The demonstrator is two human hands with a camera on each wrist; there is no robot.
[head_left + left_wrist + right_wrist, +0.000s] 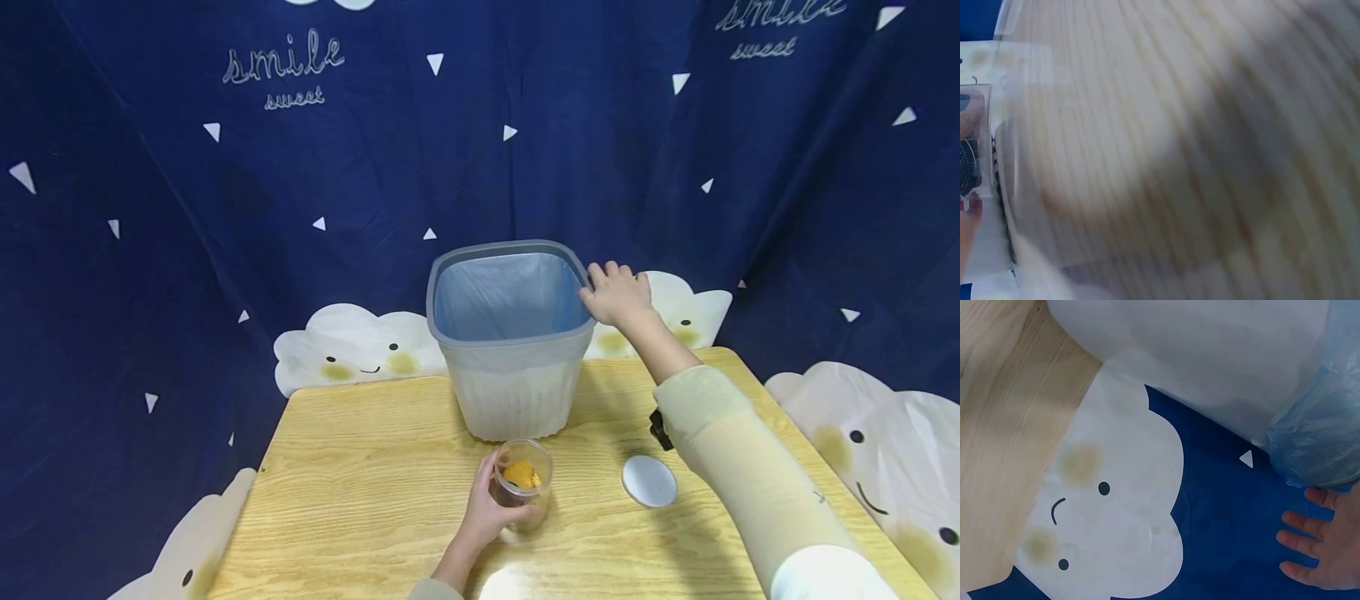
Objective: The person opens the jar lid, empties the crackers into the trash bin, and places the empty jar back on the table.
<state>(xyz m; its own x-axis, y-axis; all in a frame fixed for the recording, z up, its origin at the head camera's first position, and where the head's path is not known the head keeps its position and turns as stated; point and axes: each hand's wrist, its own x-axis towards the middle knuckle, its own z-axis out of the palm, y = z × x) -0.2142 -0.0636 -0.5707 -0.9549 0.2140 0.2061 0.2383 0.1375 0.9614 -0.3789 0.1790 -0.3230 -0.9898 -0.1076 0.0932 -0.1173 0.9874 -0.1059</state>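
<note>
My left hand (483,508) grips a clear plastic jar (525,508), uncovered on top, on the wooden table. Inside it lies something orange with dark bits (521,474). In the left wrist view, the jar (986,150) and a few fingertips (974,206) show only at the left edge. Behind the jar stands a white bin (513,392) with a grey rim (517,341) and a blue plastic bag (498,292) lining it. At the rim's right side is my right hand (618,296), its fingers spread; in the right wrist view this hand (1329,540) lies close beside the bag (1316,437).
A round white lid (649,481) lies on the wooden table (360,467), right of the jar and beneath the right forearm. A dark blue curtain (375,167) with white triangles and clouds hangs behind the table and at its sides.
</note>
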